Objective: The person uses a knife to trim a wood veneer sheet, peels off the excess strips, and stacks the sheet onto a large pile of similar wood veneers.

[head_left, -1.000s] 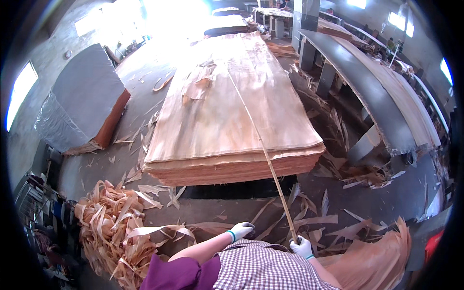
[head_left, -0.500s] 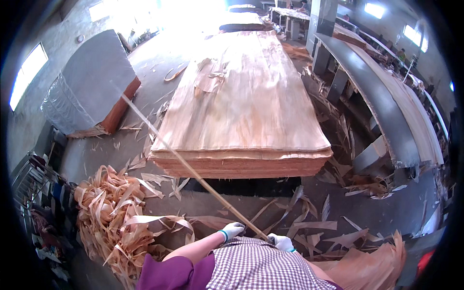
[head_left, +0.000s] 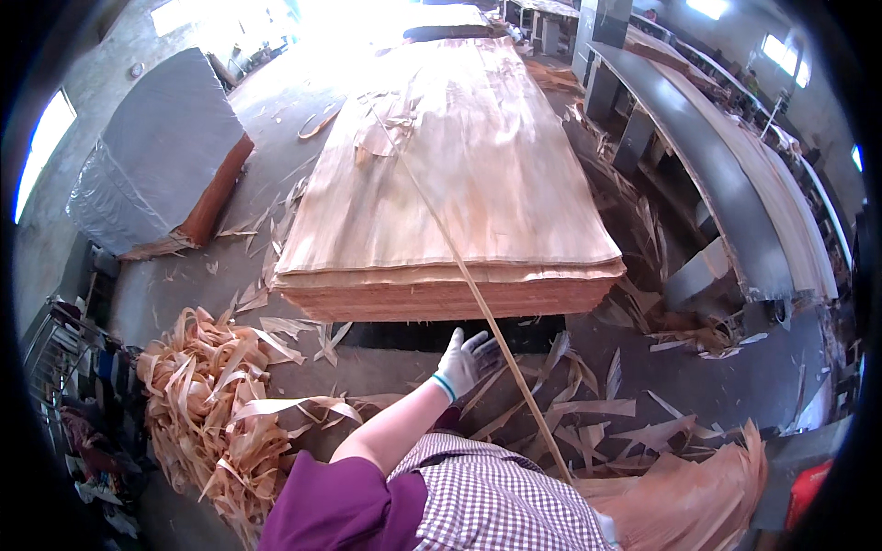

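Observation:
A long thin wooden stick (head_left: 484,303) slants across the view, its far end over the veneer stack and its lower end running down behind my checked apron. My left hand (head_left: 467,360), in a white glove with a green cuff, is open beside the stick, fingers spread, holding nothing. Only a sliver of my right hand (head_left: 607,527) shows at the apron's right edge; its fingers are hidden, and the stick, free of my left hand, leads down toward it. Ahead lies a large stack of wood veneer sheets (head_left: 441,211), with a torn veneer piece (head_left: 375,142) on top.
A heap of curled veneer strips (head_left: 207,395) lies at the left, and a broad veneer scrap (head_left: 689,500) at the lower right. A wrapped stack (head_left: 156,151) stands at the far left. A long dark-topped bench (head_left: 707,174) runs along the right. Scraps litter the floor.
My left hand has come off the stick, moved forward and opened. The stick has swung to the right, from the left side to over the stack. My right hand has moved lower and right, mostly out of sight.

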`<state>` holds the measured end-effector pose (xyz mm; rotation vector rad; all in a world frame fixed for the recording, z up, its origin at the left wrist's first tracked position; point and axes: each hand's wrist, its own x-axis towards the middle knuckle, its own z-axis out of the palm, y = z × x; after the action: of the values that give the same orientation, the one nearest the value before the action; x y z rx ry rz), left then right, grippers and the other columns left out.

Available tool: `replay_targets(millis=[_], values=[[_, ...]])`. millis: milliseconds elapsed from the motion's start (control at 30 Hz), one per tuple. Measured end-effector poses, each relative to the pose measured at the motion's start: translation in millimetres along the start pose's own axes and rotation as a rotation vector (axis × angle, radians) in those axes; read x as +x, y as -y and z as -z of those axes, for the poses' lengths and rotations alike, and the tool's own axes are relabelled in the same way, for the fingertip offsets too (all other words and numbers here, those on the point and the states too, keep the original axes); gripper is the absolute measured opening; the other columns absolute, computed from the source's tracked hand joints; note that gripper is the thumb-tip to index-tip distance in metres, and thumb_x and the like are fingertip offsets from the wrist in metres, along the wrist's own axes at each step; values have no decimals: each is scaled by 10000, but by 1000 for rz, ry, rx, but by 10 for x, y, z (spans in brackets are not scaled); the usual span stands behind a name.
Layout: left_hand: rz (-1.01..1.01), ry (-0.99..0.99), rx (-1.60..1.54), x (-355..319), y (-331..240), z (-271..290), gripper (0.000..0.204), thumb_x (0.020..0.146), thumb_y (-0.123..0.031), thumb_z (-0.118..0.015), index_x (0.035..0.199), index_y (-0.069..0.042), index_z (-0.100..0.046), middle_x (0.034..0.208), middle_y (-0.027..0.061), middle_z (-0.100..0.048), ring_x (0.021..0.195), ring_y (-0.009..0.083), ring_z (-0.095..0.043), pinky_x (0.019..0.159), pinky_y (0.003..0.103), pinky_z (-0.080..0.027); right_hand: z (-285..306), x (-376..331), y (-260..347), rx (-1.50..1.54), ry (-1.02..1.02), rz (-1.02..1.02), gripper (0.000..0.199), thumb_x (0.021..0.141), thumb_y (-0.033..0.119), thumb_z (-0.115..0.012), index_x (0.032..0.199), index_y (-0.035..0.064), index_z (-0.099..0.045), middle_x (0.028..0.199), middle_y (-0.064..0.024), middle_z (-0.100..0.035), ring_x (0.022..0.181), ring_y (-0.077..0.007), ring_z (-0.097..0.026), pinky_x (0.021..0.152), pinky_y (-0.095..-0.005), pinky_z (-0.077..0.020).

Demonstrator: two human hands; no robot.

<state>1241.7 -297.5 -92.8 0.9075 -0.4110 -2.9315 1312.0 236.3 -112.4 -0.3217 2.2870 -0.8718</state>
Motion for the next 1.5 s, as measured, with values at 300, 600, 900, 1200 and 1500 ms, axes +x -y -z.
replay_targets(millis=[300,600,900,1200,1500], values=[[235,4,718,-37,1113,-49,330,927,-290,-585,1177,-76,-604,1147,26,-611,1019,148,-563,906,289,-424,339,-1774,-712,-17,116,-337,275,812,239,-681,993,39,-627,866,-128,-667,800,-217,-619,731,-353,-488],[289,-10,734,274,1300,-65,272,949,-309,-540,1090,-90,-618,1054,41,-651,953,173,-574,835,340,-459,184,-542,-55,-369,-20,-27,247,803,246,-674,956,57,-628,840,-124,-662,779,-229,-622,711,-365,-487],[281,-78,635,299,1103,159,240,957,-282,-524,1121,-115,-575,1078,48,-655,936,171,-604,810,355,-484,303,-195,362,-414,-55,22,219,795,252,-666,918,76,-628,813,-121,-658,759,-241,-626,691,-377,-486],[49,-124,483,103,781,112,196,930,-242,-558,1029,-77,-592,975,65,-666,863,182,-623,763,328,-495,461,-945,56,-264,3,-175,193,786,259,-659,880,94,-629,786,-117,-653,739,-254,-630,671,-389,-485],[-532,-605,208,-487,-278,945,138,933,-193,-522,898,-64,-556,703,60,-592,672,186,-604,647,351,-547,309,348,325,-694,-143,321,188,682,280,-647,639,156,-513,614,-61,-581,598,-301,-589,568,-454,-440]])
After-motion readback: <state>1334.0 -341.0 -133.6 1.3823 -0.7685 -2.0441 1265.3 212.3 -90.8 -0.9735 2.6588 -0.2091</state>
